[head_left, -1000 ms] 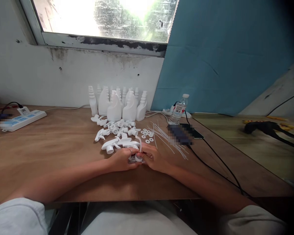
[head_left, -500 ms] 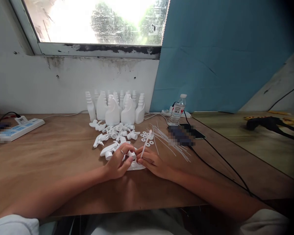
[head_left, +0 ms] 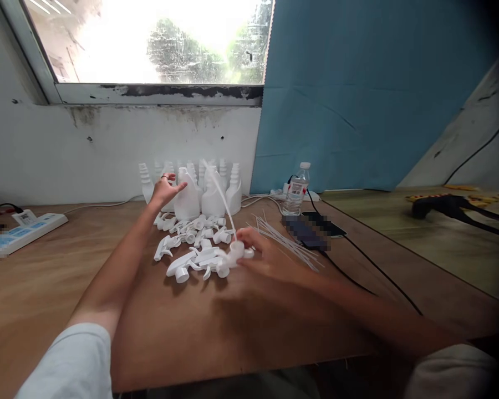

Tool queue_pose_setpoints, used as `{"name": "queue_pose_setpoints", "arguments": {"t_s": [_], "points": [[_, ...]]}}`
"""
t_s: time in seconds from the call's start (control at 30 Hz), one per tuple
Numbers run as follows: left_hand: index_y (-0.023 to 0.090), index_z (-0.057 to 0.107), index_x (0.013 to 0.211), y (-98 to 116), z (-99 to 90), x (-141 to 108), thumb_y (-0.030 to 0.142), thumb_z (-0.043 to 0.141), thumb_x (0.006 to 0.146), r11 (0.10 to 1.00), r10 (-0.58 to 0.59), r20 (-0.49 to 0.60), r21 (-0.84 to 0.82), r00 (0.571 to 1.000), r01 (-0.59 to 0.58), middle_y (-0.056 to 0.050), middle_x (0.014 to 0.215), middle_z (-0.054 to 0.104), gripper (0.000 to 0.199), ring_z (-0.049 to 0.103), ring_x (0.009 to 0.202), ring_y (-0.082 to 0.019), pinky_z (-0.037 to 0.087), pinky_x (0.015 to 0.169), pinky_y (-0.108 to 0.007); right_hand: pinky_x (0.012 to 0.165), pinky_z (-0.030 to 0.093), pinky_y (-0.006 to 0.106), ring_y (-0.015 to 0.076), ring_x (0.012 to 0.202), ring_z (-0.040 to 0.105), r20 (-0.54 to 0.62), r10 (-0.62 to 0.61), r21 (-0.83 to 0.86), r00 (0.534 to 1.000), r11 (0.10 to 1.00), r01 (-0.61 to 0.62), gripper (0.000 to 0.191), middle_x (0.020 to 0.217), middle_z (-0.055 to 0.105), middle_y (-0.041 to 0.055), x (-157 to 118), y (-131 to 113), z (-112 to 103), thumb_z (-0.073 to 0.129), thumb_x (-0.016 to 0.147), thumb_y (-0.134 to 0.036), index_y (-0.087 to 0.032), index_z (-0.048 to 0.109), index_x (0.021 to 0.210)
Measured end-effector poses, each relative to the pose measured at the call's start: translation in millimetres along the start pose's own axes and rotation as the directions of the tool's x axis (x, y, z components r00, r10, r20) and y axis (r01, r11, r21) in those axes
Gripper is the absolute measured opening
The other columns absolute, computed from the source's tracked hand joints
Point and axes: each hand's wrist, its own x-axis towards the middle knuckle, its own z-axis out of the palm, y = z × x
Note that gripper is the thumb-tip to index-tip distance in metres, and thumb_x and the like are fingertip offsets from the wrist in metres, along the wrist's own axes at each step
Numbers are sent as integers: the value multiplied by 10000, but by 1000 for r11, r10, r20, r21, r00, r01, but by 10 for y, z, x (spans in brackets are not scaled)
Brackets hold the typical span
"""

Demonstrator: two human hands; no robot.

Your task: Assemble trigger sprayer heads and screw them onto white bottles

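Observation:
My left hand [head_left: 165,191] is stretched out to the group of white spray bottles, thumb and fingers apart. It is beside the neck of a front bottle [head_left: 187,200]; whether it touches the plastic, I cannot tell. My right hand [head_left: 263,254] grips a white trigger sprayer head [head_left: 235,252], slightly blurred, with a thin dip tube [head_left: 221,193] rising from it and leaning to the left. Several loose trigger sprayer heads [head_left: 183,265] lie on the table just left of my right hand. Other white bottles [head_left: 233,191] stand upright behind them.
Thin white tubes [head_left: 289,241] lie right of my right hand. Beyond them are a phone [head_left: 336,226], dark cables and a clear water bottle [head_left: 296,191]. A power strip [head_left: 33,230] sits at the left of the wooden table [head_left: 170,338].
My left hand has left the sprayer head and reached forward to the bottles, opening. The right hand has raised the sprayer head with its tube upward. The view has shifted slightly.

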Motion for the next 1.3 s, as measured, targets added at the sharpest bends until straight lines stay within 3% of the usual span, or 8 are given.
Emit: {"name": "queue_pose_setpoints", "arguments": {"t_s": [0.1, 0.17, 0.27, 0.37, 0.63, 0.93, 1.1, 1.3], "points": [[114, 521, 1245, 14, 129, 14, 451, 735, 720, 999, -24, 45, -38, 999, 26, -173, 1239, 615, 659, 620, 1087, -249, 487, 884, -312, 684, 508, 311, 193, 844, 617, -24, -15, -84, 1000, 996, 13, 460, 966, 656, 47, 368, -95, -442, 667, 800, -276, -227, 368, 1146], [100, 530, 1246, 50, 198, -1, 426, 731, 724, 998, -32, 28, -45, 999, 33, -186, 1246, 612, 647, 614, 1110, -260, 484, 901, -318, 663, 499, 296, 189, 827, 631, -115, -32, -250, 993, 968, 2, 422, 954, 677, 51, 591, -210, -762, 693, 771, -289, -208, 440, 1099], [107, 614, 1130, 153, 196, -26, 377, 716, 730, 999, -23, -20, -37, 1000, 22, -159, 1148, 661, 493, 637, 1044, -270, 483, 907, -347, 644, 468, 278, 174, 802, 615, -302, -215, -562, 929, 827, 9, 327, 931, 671, 49, 770, -441, -1139, 725, 739, -280, -191, 593, 1025], [146, 655, 1058, 315, 36, -71, 382, 737, 701, 999, 36, -40, -35, 999, -38, -99, 1040, 695, 436, 658, 922, -235, 501, 857, -325, 646, 457, 269, 142, 762, 587, -364, -325, -670, 873, 742, -3, 266, 928, 657, 39, 754, -664, -1322, 698, 778, -255, -199, 666, 1036], [172, 672, 1018, 576, -532, -257, 354, 797, 655, 942, 312, -78, 154, 947, -298, -67, 977, 688, 425, 622, 878, -204, 498, 837, -311, 596, 419, 239, 90, 692, 519, -412, -317, -597, 854, 802, 9, 261, 923, 615, 24, 533, -838, -1385, 696, 791, -269, -185, 708, 1038], [203, 666, 1043, 835, -615, -485, 290, 772, 716, 879, 361, 3, 332, 933, -342, -59, 1054, 668, 355, 621, 918, -223, 482, 841, -324, 534, 429, 236, 113, 676, 559, -266, -311, -638, 913, 767, 76, 187, 897, 657, 20, 506, -888, -1322, 668, 810, -310, -209, 714, 960], [227, 667, 1099, 1079, -626, -695, 315, 759, 755, 821, 421, 111, 374, 900, -431, -38, 1061, 650, 367, 638, 910, -242, 460, 875, -382, 588, 465, 255, 128, 733, 603, -168, -298, -660, 940, 742, 118, 247, 990, 677, 31, 525, -857, -1287, 632, 848, -349, -222, 695, 1050], [223, 697, 1047, 1315, -745, -953, 444, 745, 736, 782, 481, 368, 230, 796, -579, -26, 978, 668, 383, 639, 866, -241, 471, 849, -397, 850, 494, 373, 217, 1036, 603, -76, -446, -713, 892, 650, 264, 322, 1066, 666, 30, 569, -831, -1223, 684, 837, -295, -252, 641, 1153]]}}
